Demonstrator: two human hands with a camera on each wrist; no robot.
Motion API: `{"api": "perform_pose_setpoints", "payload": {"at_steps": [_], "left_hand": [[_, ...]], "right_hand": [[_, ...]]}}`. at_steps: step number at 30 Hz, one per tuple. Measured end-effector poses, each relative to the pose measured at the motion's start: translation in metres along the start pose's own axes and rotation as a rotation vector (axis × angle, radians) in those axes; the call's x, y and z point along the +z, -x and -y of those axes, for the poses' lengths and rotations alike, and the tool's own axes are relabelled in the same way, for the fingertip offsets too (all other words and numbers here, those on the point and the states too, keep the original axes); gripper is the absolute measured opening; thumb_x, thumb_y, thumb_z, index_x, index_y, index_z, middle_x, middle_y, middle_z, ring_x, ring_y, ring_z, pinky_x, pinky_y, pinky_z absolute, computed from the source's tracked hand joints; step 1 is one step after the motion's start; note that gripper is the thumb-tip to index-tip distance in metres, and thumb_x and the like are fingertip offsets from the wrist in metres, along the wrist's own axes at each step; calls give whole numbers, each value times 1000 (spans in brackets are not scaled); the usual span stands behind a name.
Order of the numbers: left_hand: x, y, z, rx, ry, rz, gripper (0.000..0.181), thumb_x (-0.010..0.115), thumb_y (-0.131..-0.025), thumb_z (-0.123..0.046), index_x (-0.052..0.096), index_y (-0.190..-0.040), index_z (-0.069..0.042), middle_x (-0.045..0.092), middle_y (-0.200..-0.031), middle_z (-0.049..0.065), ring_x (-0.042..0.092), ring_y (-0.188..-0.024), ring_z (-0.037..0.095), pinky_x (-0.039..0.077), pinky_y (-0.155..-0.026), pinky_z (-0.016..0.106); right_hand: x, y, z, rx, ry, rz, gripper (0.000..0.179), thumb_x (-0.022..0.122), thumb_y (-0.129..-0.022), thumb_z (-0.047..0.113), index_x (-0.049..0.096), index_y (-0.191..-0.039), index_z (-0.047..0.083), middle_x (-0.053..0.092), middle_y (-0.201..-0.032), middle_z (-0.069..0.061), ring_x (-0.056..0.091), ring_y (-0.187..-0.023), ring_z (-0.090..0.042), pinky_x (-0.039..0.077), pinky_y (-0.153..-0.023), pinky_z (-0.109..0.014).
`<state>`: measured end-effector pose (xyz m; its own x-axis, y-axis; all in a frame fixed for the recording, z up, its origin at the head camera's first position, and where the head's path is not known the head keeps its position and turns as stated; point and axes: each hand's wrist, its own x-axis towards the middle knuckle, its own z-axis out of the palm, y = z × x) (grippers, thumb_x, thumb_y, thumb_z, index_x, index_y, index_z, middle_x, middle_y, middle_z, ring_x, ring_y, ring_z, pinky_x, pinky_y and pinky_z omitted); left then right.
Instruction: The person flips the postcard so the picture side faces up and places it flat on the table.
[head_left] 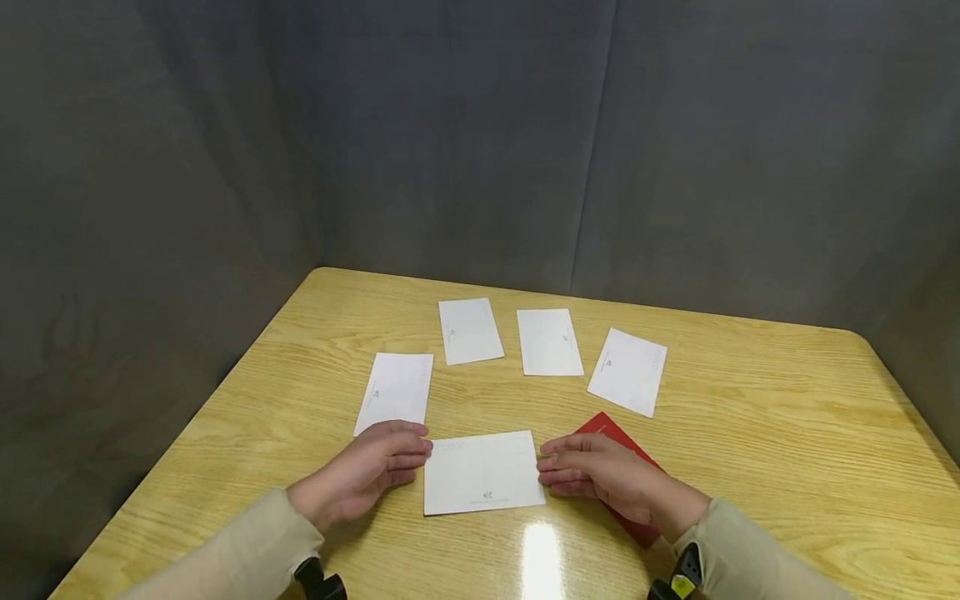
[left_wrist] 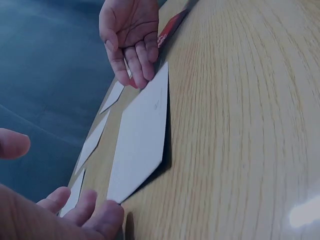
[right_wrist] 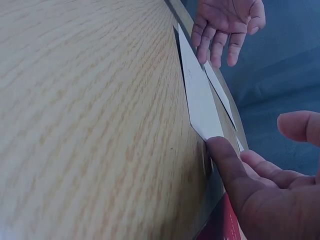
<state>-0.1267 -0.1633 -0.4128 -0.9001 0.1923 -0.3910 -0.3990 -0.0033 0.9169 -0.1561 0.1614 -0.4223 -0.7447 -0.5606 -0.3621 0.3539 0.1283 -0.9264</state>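
A white postcard [head_left: 484, 473] with a small printed mark lies lengthwise between the two hands. At its left short edge is my left hand [head_left: 375, 468], fingers extended, fingertips right at the card's corner in the left wrist view. My right hand [head_left: 600, 473] faces it from the other side, its fingers fairly straight and the fingertips at the right short edge. A dark shadow shows under the near edge of the postcard [left_wrist: 142, 135]. Beneath the right hand and forearm is a red card or folder [head_left: 609, 429] with small light print, partly hidden by them.
Behind the hands, several more white cards lie in an arc on the wooden table [head_left: 765, 433]: a left card [head_left: 395, 387], two back cards [head_left: 471, 332] and a right card [head_left: 628, 372]. Dark grey curtain [head_left: 465, 150] hangs along the table's back and sides.
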Motion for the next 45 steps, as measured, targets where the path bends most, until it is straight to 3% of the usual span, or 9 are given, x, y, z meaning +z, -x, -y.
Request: {"api": "perform_pose_setpoints", "payload": {"at_steps": [8, 18, 27, 35, 45], "left_hand": [[2, -3, 0, 4, 59, 8, 49, 52, -100, -11, 38, -140, 13, 52, -123, 17, 54, -115, 28, 47, -95, 38], [1, -4, -2, 18, 102, 0, 51, 51, -99, -9, 35, -142, 14, 53, -118, 15, 56, -106, 21, 50, -89, 31], [0, -3, -3, 9, 77, 1, 51, 48, -103, -14, 35, -144, 12, 51, -140, 27, 57, -117, 26, 52, -89, 36], [-3, -4, -3, 54, 133, 49, 42, 50, -101, -9, 41, -136, 13, 58, -123, 16, 62, -112, 22, 55, -91, 41], [-7, -6, 3, 49, 139, 88, 44, 48, -102, -7, 39, -137, 18, 54, -124, 18, 61, -113, 22, 54, -97, 39]], "right_hand": [[-2, -1, 1, -10, 0, -1, 43, 60, -102, 11, 50, -133, -18, 70, -117, -13, 69, -108, -22, 56, -95, -34], [-1, -2, 0, -1, -10, -37, 43, 60, -103, 12, 50, -134, -16, 71, -116, -11, 68, -106, -20, 57, -92, -33], [2, 0, 2, 2, -64, -73, 46, 60, -103, 12, 48, -138, -15, 70, -118, -10, 69, -107, -20, 57, -91, -34], [6, -2, 1, 17, -169, -129, 44, 59, -103, 7, 45, -139, -15, 69, -116, -9, 70, -102, -17, 57, -89, -30], [4, -6, -5, 13, -225, -133, 34, 59, -102, 2, 53, -132, -13, 71, -102, -6, 70, -92, -12, 56, -82, -23]]}}
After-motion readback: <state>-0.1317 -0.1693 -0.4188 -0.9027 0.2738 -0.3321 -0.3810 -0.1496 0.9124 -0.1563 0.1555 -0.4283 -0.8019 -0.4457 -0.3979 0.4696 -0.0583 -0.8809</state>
